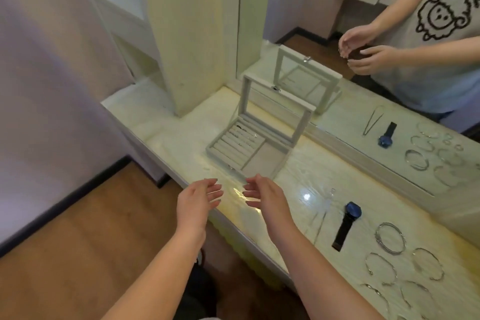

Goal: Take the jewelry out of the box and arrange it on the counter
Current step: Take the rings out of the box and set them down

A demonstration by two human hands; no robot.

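With my left hand [198, 199] and right hand [265, 196] both spread and empty before the open box [249, 153] on the surface [293, 171], I'd pinch its tiny, light, slippery rings [244, 138] individually from the padded slots.

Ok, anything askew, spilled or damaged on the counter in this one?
Nothing stands out. The jewelry box sits open with its lid upright, a few small pieces still in its slotted rows. The watch, a necklace and the bracelets lie spread apart on the counter. Both hands, left and right, hover empty.
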